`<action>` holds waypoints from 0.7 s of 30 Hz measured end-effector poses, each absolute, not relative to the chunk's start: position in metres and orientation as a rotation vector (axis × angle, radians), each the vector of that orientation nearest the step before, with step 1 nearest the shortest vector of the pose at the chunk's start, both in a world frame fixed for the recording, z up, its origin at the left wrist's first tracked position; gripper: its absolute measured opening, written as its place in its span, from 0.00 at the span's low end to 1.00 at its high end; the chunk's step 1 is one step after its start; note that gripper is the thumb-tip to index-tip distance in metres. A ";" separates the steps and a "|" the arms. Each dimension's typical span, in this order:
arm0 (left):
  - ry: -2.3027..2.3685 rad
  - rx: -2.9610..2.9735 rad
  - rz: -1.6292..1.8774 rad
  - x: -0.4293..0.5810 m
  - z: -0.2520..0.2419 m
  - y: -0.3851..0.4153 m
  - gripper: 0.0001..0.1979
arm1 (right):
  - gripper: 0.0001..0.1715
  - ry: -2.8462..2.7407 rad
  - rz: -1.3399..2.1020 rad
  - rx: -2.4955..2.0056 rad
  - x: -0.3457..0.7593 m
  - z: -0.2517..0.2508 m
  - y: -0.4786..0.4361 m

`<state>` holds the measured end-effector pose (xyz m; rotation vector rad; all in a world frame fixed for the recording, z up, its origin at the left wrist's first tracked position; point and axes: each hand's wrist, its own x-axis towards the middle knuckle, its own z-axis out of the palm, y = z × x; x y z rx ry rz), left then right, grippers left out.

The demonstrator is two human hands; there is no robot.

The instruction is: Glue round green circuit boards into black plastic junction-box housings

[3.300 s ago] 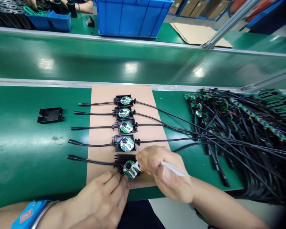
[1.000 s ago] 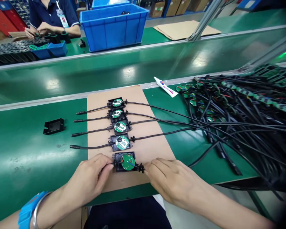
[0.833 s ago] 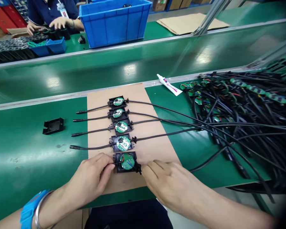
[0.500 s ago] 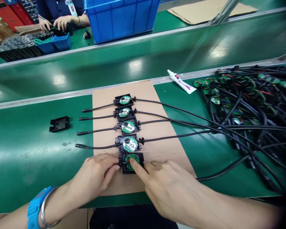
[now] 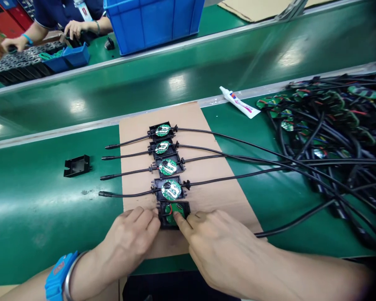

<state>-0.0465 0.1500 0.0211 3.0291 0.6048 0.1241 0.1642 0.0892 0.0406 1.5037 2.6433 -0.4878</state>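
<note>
The nearest black plastic case (image 5: 167, 227) lies on the cardboard with a round green circuit board (image 5: 177, 207) inside; a red wire shows at the board's left. My left hand (image 5: 133, 234) has its fingers curled in a pinch at the case's left end, where the cable is hidden by them. From the right, my right hand (image 5: 222, 244) presses its index fingertip onto the board. Its other fingers are bent by the case's right end, and a black cable (image 5: 278, 230) runs out from behind it. Just beyond sits another case with a circuit board (image 5: 171, 190), cabled on both sides.
Several cabled cases stand in a column on the cardboard sheet (image 5: 213, 202). A loose black case (image 5: 77, 166) lies left. At right are a white tube (image 5: 240, 103) and a heap of cables with boards (image 5: 335, 125). Across the bench, a co-worker's hands work near a blue bin (image 5: 153, 27).
My left hand has shifted slightly right and curled more against the case's end. My right index finger stays on the board. The co-worker's hands have moved apart.
</note>
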 end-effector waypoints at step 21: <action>0.292 2.979 0.291 -0.037 0.004 0.146 0.17 | 0.05 2.445 -0.886 1.837 0.188 0.048 0.085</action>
